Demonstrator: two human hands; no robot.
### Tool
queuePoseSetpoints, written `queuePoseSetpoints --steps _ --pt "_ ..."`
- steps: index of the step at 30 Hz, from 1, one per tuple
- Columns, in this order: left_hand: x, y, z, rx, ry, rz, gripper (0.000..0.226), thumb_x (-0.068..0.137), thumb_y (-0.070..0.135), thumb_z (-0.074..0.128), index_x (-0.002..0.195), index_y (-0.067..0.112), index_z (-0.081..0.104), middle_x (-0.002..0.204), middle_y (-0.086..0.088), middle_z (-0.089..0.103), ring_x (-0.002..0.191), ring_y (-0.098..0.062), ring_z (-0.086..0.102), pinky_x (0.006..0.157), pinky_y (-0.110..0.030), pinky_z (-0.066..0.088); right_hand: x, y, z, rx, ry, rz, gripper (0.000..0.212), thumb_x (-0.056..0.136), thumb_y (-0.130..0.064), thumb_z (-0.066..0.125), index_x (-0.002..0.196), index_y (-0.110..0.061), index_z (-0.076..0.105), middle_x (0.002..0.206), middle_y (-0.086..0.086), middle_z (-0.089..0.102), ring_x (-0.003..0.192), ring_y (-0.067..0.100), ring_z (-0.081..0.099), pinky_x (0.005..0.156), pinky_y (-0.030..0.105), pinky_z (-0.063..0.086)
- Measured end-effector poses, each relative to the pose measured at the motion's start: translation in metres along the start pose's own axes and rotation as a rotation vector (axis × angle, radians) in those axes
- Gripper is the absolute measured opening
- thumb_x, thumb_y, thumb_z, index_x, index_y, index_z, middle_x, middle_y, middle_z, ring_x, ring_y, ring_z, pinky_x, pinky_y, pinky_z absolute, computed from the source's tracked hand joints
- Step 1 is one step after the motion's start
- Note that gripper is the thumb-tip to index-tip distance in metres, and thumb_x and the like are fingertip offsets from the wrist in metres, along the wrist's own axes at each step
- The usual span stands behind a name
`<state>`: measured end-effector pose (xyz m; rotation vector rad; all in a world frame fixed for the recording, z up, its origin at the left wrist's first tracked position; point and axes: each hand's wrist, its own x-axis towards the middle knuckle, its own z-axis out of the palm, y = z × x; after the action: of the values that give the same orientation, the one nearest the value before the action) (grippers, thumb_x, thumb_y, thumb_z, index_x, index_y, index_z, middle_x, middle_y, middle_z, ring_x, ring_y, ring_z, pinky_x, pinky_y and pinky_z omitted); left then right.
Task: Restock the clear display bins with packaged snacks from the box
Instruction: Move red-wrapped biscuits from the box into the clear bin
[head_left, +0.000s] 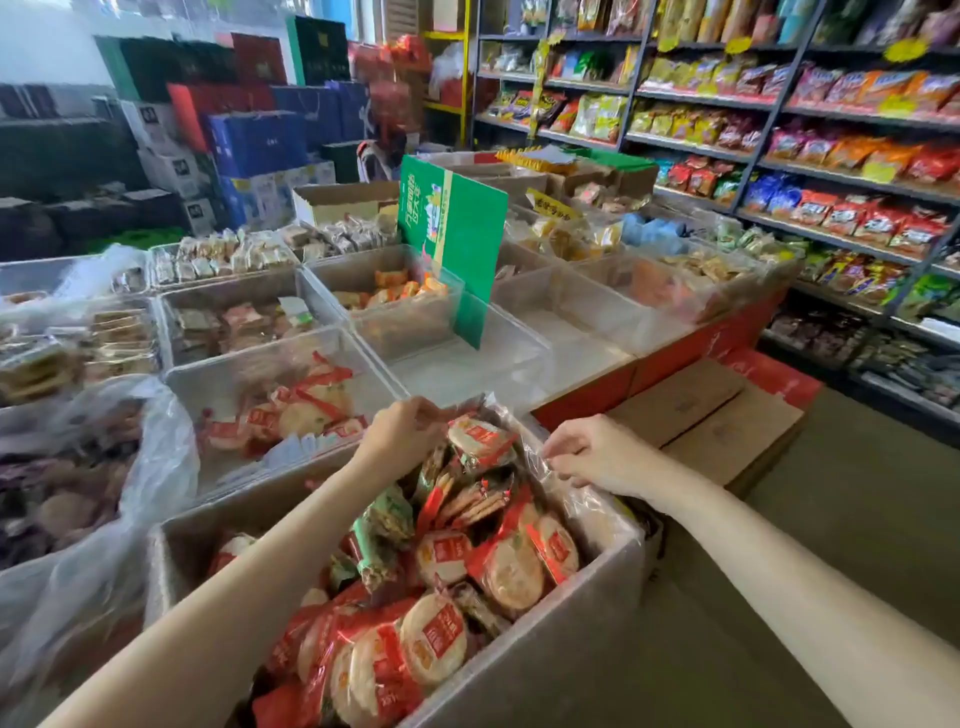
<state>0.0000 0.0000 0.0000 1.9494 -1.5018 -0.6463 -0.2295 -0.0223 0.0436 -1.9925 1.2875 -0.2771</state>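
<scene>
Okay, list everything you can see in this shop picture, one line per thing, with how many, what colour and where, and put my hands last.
cardboard box: one, grey-brown, nearest, lined with clear plastic
packaged snacks: many, red, white and some green, heaped in the box
clear plastic liner: one, see-through, at the box's far edge
clear display bins: many, transparent, in rows beyond the box; some part filled
green carton: one, green, standing tilted in the bins
flat cartons: two or so, brown, on the floor to the right
wall shelves: several tiers, dark, right, full of coloured packets
gift boxes: many, blue, red, dark, stacked at the back left
left hand: pinching the liner's far edge
right hand: pinching the liner's right edge
</scene>
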Motion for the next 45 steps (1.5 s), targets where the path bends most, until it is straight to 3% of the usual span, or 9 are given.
queuePoseSetpoints --steps 4,14,17,24,28,31,39,42,45 --pt "0.043 -0.007 0.018 0.102 -0.040 -0.129 0.029 0.090 0.018 0.055 0.115 0.007 0.061 0.116 -0.011 0.064 0.104 -0.026 0.060 0.087 -0.032 0.049 0.061 0.003 -0.001 -0.275 -0.078 -0.049 0.020 0.089 -0.011 0.054 0.105 -0.013 0.067 0.109 0.004 0.065 0.100 0.017 0.060 0.080 0.019 0.043" --pt "0.093 -0.011 0.051 0.270 -0.164 -0.277 0.029 0.089 0.022 0.055 0.111 0.002 0.055 0.108 -0.014 0.061 0.093 -0.027 0.055 0.073 -0.030 0.042 0.180 0.007 0.014 -0.501 -0.319 -0.287 0.031 0.094 -0.008 0.045 0.121 -0.013 0.057 0.124 0.012 0.057 0.118 0.027 0.049 0.091 0.031 0.040" --pt "0.100 -0.023 0.062 0.249 -0.150 -0.332 0.040 0.084 0.028 0.058 0.118 0.008 0.054 0.113 -0.009 0.063 0.099 -0.026 0.059 0.083 -0.036 0.049 0.206 0.020 0.028 -0.554 -0.401 -0.392 0.033 0.092 -0.005 0.043 0.120 -0.017 0.057 0.126 0.011 0.056 0.116 0.028 0.051 0.091 0.032 0.041" --pt "0.082 0.015 0.063 0.131 -0.001 -0.382 0.031 0.086 0.017 0.063 0.117 0.014 0.063 0.094 0.003 0.060 0.087 -0.011 0.054 0.075 -0.017 0.037 0.227 0.039 0.030 -0.597 -0.600 -0.535 0.056 0.085 0.000 0.058 0.137 -0.010 0.040 0.136 0.011 0.045 0.124 0.028 0.046 0.100 0.040 0.042" --pt "0.065 0.010 0.060 0.196 0.017 -0.471 0.028 0.086 0.025 0.063 0.111 0.011 0.060 0.100 0.001 0.063 0.096 -0.019 0.059 0.080 -0.024 0.045 0.226 0.039 0.031 -0.712 -0.702 -0.598 0.082 0.081 -0.006 0.066 0.148 -0.019 0.020 0.146 0.006 0.037 0.133 0.028 0.033 0.105 0.039 0.035" --pt "0.055 -0.002 0.066 0.351 -0.129 -0.552 0.034 0.085 0.034 0.063 0.109 0.012 0.058 0.109 -0.002 0.061 0.099 -0.019 0.057 0.084 -0.029 0.047 0.225 0.036 0.038 -0.846 -0.700 -0.643 0.079 0.081 -0.013 0.068 0.146 -0.018 0.023 0.137 0.007 0.037 0.128 0.030 0.033 0.100 0.043 0.040" --pt "0.051 -0.010 0.084 0.716 -0.232 -0.416 0.040 0.092 0.032 0.054 0.124 0.011 0.043 0.125 -0.008 0.048 0.117 -0.027 0.052 0.085 -0.037 0.046 0.215 0.034 0.047 -0.996 -0.624 -0.714 0.053 0.080 -0.014 0.069 0.126 -0.015 0.042 0.120 0.008 0.048 0.118 0.031 0.036 0.089 0.041 0.038" --pt "0.050 -0.013 0.077 0.727 -0.222 -0.367 0.036 0.097 0.039 0.042 0.121 0.011 0.046 0.122 -0.007 0.052 0.113 -0.028 0.055 0.079 -0.034 0.043 0.211 0.038 0.044 -0.901 -0.760 -0.614 0.061 0.076 -0.012 0.073 0.126 -0.017 0.038 0.115 0.011 0.053 0.099 0.026 0.049 0.076 0.034 0.044" --pt "0.051 -0.011 0.068 0.734 -0.264 -0.342 0.032 0.096 0.036 0.044 0.117 0.011 0.048 0.119 -0.006 0.056 0.109 -0.027 0.057 0.083 -0.035 0.045 0.210 0.035 0.034 -0.858 -0.869 -0.571 0.067 0.074 -0.013 0.076 0.130 -0.016 0.040 0.121 0.007 0.053 0.106 0.023 0.050 0.076 0.030 0.042"
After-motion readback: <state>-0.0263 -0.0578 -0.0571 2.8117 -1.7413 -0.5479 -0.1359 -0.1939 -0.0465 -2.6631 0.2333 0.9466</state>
